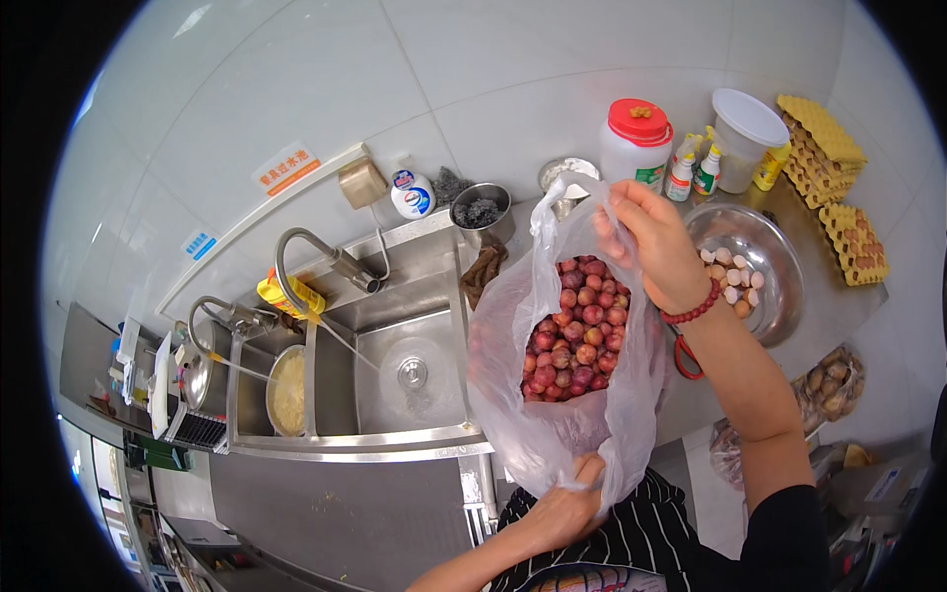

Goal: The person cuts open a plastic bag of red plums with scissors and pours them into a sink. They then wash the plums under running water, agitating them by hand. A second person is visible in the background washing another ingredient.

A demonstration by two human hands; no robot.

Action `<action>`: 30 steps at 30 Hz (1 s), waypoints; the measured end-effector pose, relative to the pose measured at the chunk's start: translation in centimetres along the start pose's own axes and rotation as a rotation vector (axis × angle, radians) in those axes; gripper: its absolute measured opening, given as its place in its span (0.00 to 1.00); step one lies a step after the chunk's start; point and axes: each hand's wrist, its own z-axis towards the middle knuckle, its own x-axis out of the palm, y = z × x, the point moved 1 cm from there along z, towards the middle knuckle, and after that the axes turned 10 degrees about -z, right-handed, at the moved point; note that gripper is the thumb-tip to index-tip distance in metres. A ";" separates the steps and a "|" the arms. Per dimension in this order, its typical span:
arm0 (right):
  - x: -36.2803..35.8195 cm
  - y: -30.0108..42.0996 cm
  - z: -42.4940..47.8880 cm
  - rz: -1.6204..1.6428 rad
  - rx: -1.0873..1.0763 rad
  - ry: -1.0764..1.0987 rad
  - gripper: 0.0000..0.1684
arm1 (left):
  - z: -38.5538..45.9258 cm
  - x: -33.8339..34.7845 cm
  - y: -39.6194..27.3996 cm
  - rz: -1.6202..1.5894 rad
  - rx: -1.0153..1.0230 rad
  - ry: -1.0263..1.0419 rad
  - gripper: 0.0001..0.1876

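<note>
A translucent white plastic bag (503, 370) full of small red plums (581, 325) stands to the right of the sink, its mouth spread wide. My right hand (655, 244), with a red bead bracelet at the wrist, grips the bag's far rim. At the near rim, my left hand (566, 507) is closed on the gathered plastic. Part of a pair of red-handled scissors (688, 359) shows to the right of the bag, partly hidden by my right forearm. A steel bowl (784, 296) holding eggs and eggshells (732, 277) lies beyond that forearm.
Water runs into the steel sink basin (410, 407) and into a bowl with yellowish contents (287, 392) at left. A steel pot (510, 222) with scouring wool, a red-lidded tub (640, 140), spray bottles (706, 174) and egg trays (821, 148) line the wall. Bagged potatoes (832, 381) are at right.
</note>
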 end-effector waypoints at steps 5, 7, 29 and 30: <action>-0.7 -0.2 0.0 0.000 -0.007 -0.001 0.06 | 0.9 2.4 1.0 -0.336 -0.344 -0.077 0.17; -1.0 -0.5 -0.2 0.033 0.011 0.022 0.06 | 0.4 4.1 2.4 -0.233 -0.461 0.188 0.17; -14.3 -16.4 -6.0 -0.722 -0.032 -0.237 0.25 | 1.8 3.1 -0.3 0.393 -0.336 -0.352 0.34; -14.9 -18.0 -6.4 -0.820 -0.025 -0.246 0.27 | 1.8 4.0 1.2 0.382 -0.214 -0.459 0.34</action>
